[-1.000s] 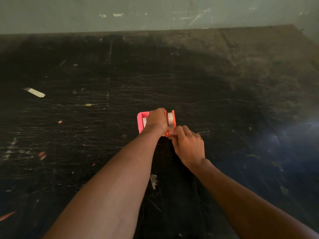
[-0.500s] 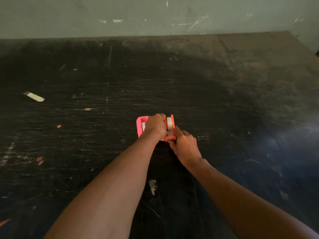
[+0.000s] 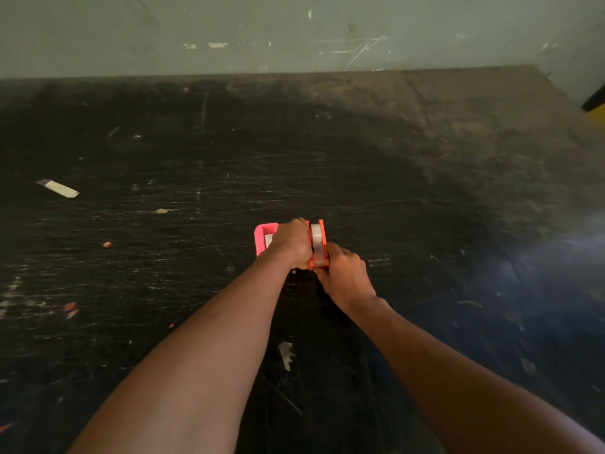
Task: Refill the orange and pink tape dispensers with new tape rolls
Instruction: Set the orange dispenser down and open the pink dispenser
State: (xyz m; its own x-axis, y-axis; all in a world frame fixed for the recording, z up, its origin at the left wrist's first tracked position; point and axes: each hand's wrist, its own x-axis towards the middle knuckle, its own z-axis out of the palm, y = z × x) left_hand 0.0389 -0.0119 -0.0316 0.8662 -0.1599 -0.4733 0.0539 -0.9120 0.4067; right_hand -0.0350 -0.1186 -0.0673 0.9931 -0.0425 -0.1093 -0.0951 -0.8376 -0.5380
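We see both grips meeting on the scratched black bench at the orange dispenser, which stands on edge: our left grip curls over its left side, and our right grip closes curled fingers on its near end, though we cannot tell whether they pinch tape or plastic. The pink dispenser lies just left of the left grip, partly hidden behind it. A clear tape roll sits in the orange dispenser, just right of the left grip's knuckles.
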